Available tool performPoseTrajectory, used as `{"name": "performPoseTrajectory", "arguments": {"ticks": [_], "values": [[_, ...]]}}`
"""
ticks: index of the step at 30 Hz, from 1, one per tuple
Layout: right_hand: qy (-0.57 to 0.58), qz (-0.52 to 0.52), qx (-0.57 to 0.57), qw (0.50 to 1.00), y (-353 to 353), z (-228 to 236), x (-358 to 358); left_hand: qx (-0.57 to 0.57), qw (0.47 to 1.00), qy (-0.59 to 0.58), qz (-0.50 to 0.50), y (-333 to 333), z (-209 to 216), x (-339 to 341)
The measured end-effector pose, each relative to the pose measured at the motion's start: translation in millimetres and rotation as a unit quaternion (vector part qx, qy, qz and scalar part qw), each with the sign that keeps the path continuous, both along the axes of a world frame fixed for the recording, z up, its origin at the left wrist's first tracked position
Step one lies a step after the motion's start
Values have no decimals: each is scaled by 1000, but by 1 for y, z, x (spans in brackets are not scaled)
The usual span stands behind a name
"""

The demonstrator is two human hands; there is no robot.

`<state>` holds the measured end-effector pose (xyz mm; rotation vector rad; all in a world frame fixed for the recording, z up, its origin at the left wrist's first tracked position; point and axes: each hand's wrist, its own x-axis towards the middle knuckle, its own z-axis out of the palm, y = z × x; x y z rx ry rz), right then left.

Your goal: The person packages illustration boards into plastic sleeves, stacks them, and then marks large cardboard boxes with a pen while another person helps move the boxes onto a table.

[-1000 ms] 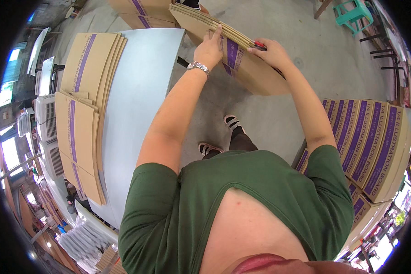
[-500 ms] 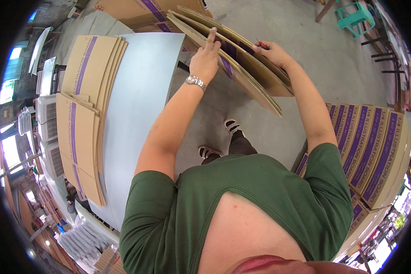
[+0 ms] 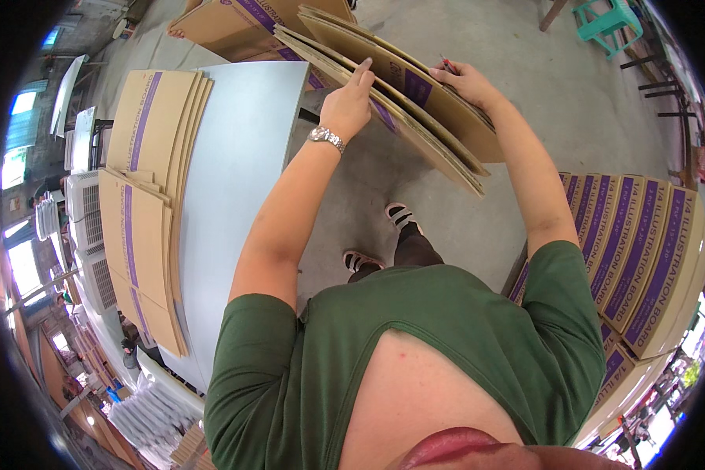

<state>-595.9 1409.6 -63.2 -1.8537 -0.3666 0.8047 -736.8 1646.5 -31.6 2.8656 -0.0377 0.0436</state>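
Note:
Several flat cardboard carton sheets (image 3: 439, 117) with purple printed bands stand on edge in front of me, fanned apart at the top. My left hand (image 3: 349, 100), wearing a metal watch (image 3: 327, 138), is closed over the upper edges of the left-hand sheets, its index finger pointing up along them. On the right-hand sheet's outer edge is my right hand (image 3: 470, 84), fingers curled round it. A small red and dark object (image 3: 447, 66) sticks up from that hand; its kind is unclear. The sheets hide some of my fingers.
A pale table (image 3: 243, 141) stands at left, bearing stacked flat cartons (image 3: 145, 125). Cartons (image 3: 642, 258) are piled close at right. Another person's hand (image 3: 177, 33) is beside a large carton (image 3: 219, 27) ahead. A green stool (image 3: 608, 25) stands far right.
The right-hand sheet has spread away from the left-hand ones, showing more of its purple band. My left hand has shifted slightly left and down; my right hand stays at its edge.

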Motion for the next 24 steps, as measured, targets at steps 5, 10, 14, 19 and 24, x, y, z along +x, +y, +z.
{"name": "performPoseTrajectory", "arguments": {"ticks": [5, 10, 14, 19, 24], "values": [[-258, -1, -110, 960, -4, 21, 13, 8, 1000, 12, 25, -16, 5, 11], [-339, 43, -201, 918, 14, 57, -13, 34, 998, 29, 37, -18, 8, 19], [-375, 24, -219, 900, 0, 37, 10, 41, 998, 33, 29, -28, 7, 30], [-388, 52, -249, 886, 9, 42, 9, 40, 997, 47, -44, 3, 5, 43], [-355, 18, -227, 907, -3, 34, 21, 112, 988, 72, -81, -4, 11, 41]]}}
